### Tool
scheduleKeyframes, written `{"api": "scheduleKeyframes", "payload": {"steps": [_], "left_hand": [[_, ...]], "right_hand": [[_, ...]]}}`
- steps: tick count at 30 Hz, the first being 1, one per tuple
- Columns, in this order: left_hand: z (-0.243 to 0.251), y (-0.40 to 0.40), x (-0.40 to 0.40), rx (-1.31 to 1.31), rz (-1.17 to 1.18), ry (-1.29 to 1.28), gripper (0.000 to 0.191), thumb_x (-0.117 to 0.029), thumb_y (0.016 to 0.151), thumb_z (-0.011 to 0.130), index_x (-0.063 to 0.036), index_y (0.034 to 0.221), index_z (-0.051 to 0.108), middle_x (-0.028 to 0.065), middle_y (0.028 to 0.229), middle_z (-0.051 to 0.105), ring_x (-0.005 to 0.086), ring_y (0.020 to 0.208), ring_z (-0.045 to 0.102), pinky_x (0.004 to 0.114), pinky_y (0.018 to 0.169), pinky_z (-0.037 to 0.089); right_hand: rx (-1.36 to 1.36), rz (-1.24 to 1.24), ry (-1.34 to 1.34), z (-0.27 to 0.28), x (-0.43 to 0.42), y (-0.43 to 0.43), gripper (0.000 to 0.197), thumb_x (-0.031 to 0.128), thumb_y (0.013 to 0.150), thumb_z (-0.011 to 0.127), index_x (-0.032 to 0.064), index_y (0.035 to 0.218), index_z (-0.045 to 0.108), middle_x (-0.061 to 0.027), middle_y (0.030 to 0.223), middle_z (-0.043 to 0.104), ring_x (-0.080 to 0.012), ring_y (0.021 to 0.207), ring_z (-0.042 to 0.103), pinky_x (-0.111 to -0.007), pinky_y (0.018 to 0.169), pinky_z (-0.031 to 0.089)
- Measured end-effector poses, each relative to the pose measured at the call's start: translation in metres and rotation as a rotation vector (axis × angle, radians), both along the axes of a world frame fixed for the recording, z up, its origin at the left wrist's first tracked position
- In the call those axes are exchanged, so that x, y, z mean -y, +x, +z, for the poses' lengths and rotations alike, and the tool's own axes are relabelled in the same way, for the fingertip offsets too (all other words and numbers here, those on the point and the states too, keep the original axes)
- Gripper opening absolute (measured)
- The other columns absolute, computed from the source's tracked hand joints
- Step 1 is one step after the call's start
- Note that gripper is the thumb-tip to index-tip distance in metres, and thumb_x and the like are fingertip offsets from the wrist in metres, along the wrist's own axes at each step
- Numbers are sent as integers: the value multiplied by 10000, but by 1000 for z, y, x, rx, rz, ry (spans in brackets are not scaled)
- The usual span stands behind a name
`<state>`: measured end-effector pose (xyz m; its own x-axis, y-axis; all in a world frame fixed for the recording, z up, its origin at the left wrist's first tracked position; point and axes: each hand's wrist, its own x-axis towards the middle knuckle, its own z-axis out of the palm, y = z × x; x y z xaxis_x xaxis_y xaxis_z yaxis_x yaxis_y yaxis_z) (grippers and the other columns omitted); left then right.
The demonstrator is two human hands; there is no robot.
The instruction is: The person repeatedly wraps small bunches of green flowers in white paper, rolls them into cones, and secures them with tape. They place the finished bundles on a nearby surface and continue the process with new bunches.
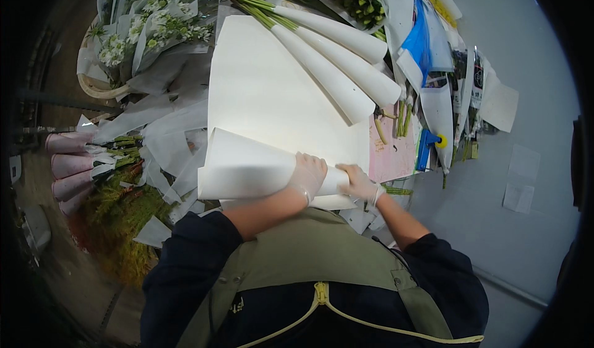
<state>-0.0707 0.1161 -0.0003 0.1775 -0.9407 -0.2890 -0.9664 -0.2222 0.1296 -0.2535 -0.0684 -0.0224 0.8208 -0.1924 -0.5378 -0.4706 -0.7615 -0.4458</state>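
Note:
Both my hands, in thin translucent gloves, are on a white paper cone point(250, 174) lying crosswise at the near edge of a stack of white paper sheets point(264, 88). My left hand point(310, 174) lies over the cone's middle with its fingers curled on the paper. My right hand point(358, 181) grips the cone's narrow right end. Whether stems lie inside the cone is hidden. Beyond my hands, several white paper-wrapped bunches point(327, 76) rest across the sheets, their green stems pointing to the far left.
Pink-wrapped bunches point(72, 162) and feathery foliage point(125, 213) are at the left. White flowers point(158, 27) stand far left in a basket point(100, 90). A blue tape dispenser point(424, 148) sits by a pink sheet point(392, 155) at the right, near more wrapped bunches point(438, 116).

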Motion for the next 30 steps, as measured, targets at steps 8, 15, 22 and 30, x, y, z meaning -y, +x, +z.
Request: {"api": "scheduleKeyframes", "payload": {"steps": [8,15,22,30], "left_hand": [[18,72,58,-430,-212,339,791,-584,622,860,-70,1190,662,106,1082,725,267,980,708,402,872,522],[4,76,68,-423,-251,328,789,-615,574,866,-87,1146,737,107,1010,760,265,952,728,378,830,562],[3,13,55,-343,-343,301,853,-589,544,907,-83,1205,719,97,1108,752,263,1062,711,447,944,514],[-45,-130,66,-110,-609,434,463,-391,943,572,-152,1325,677,87,1284,692,323,1199,636,663,988,391]], "right_hand": [[123,31,-302,-13,18,108,422,205,852,660,125,1266,626,-193,1182,596,-386,1135,573,-460,976,490],[48,350,-444,-19,22,145,189,206,841,683,98,996,678,-163,1047,640,-353,1023,631,-452,871,525],[87,-341,-177,-32,-3,42,243,184,843,733,33,856,542,-165,820,634,-352,766,629,-445,710,500],[-83,-1225,126,-82,-54,-106,291,270,889,747,13,950,626,-72,904,673,-180,817,620,-337,760,520]]}}
